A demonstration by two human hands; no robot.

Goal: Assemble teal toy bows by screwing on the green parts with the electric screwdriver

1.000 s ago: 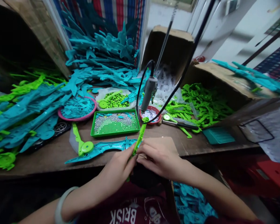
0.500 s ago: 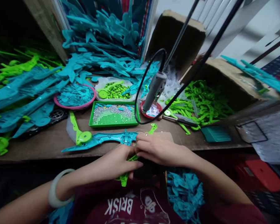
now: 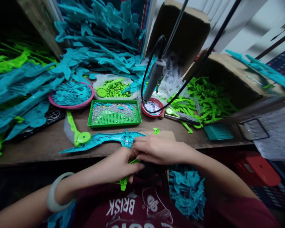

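My left hand (image 3: 123, 163) is closed around a lime-green plastic part (image 3: 123, 183), whose lower end pokes out below the fingers. Right beside it, my right hand (image 3: 154, 148) has its fingers pinched together, and its fingertips meet those of the left. What the right fingertips grip is hidden, though a thin dark cord shows close to them. Just beyond the hands, a long curved turquoise plastic piece (image 3: 104, 138) lies along the table edge. Joined to its left end is a lime-green arm with a round disc (image 3: 83, 138).
A green perforated tray (image 3: 114, 122) of small metal pieces stands behind the turquoise piece. A grey electric screwdriver (image 3: 154, 79) hangs over a red basket (image 3: 153, 114). Around them are a pink bowl (image 3: 71, 106), a turquoise heap (image 3: 102, 60) and a lime-green heap (image 3: 209, 101).
The whole view has shifted slightly, so the table things sit a little further left. Both hands keep nearly the same pose, and the green part stays in the left hand.
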